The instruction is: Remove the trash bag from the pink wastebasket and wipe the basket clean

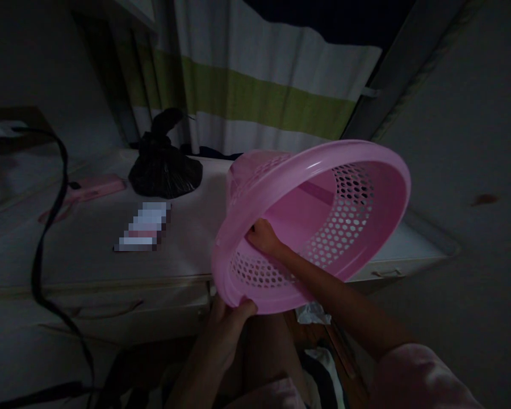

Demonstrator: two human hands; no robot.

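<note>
A pink plastic basket with holes through its side wall is tilted, its wide mouth facing me. My left hand grips the basket's near rim, thumb over the edge. Inside the basket is my right hand, its fingers curled closed close to the inner left wall. Whether the right hand holds anything is hidden. The part of the basket's floor that shows holds nothing I can make out.
The basket is over a white dresser top with drawers. A tied black plastic bag, a blurred-out phone-like object and a pink object lie at left. A striped curtain hangs behind; a black strap dangles at far left.
</note>
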